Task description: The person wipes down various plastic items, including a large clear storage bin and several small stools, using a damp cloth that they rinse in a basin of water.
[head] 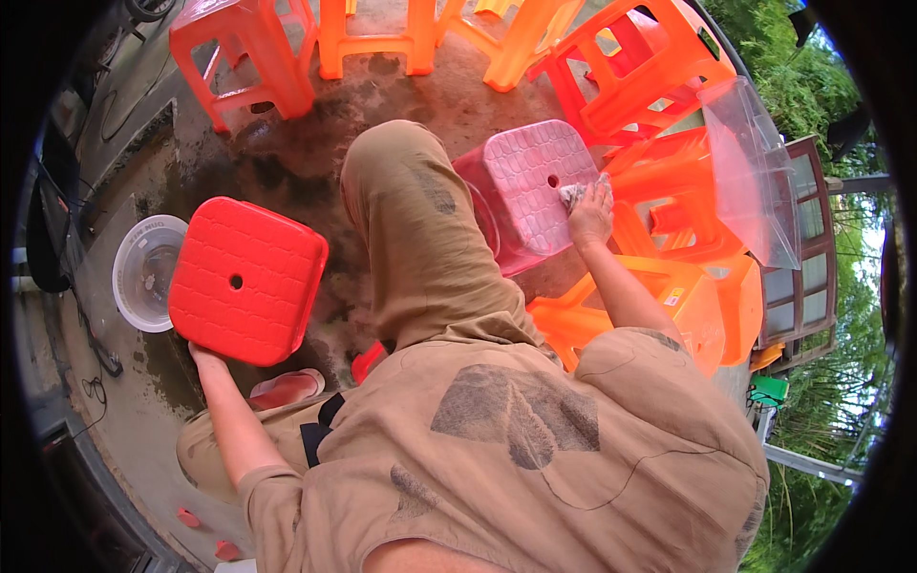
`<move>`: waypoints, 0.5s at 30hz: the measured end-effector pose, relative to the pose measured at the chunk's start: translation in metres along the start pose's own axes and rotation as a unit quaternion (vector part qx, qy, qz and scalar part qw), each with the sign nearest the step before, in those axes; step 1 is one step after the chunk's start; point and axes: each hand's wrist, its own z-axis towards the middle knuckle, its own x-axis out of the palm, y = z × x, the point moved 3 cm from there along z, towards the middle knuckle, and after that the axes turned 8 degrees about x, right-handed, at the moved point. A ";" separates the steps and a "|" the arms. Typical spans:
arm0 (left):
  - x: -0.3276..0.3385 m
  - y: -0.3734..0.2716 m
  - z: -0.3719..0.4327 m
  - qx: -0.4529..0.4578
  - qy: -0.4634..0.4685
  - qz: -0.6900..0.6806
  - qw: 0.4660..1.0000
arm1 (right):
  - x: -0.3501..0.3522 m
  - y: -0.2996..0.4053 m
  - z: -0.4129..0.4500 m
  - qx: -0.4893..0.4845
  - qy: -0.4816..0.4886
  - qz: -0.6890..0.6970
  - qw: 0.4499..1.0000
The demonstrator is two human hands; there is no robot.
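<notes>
My left hand grips the lower edge of a red plastic stool, its square seat facing the camera; most of the fingers are hidden beneath it. To the right of my raised knee is a pink stool with a patterned seat and a round hole. On that seat's right edge, my right hand presses a crumpled light cloth. A translucent plastic basin lies partly behind the red stool, at its left.
Orange plastic stools stand in an arc ahead and to the right. One red-orange stool is at the upper left. Clear plastic sheeting rests by the right-hand stools. The concrete floor has dark wet patches. Small red pieces lie at lower left.
</notes>
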 end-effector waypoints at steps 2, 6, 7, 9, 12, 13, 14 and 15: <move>-0.003 -0.002 0.005 0.000 -0.004 -0.004 1.000 | -0.020 0.001 -0.046 0.005 0.046 0.012 0.999; 0.000 0.002 0.005 -0.001 -0.003 0.002 1.000 | -0.044 0.052 -0.085 -0.194 -0.030 0.116 0.974; -0.002 0.001 0.003 0.000 -0.007 0.001 1.000 | -0.048 0.074 -0.078 -0.220 -0.017 0.143 0.965; -0.002 0.004 0.000 0.000 -0.008 0.008 1.000 | -0.058 0.114 -0.052 -0.269 -0.014 0.175 0.947; 0.000 0.009 -0.005 0.003 -0.010 0.017 1.000 | -0.045 0.150 0.001 -0.322 -0.050 0.165 0.931; -0.001 0.009 -0.007 0.004 -0.014 0.017 1.000 | -0.043 0.153 0.019 -0.322 -0.050 0.166 0.931; -0.004 0.009 -0.010 0.006 -0.018 0.018 1.000 | -0.040 0.155 0.037 -0.311 -0.002 0.140 0.940; -0.007 0.010 -0.015 0.006 -0.022 0.020 1.000 | -0.036 0.154 0.052 -0.298 0.046 0.113 0.947</move>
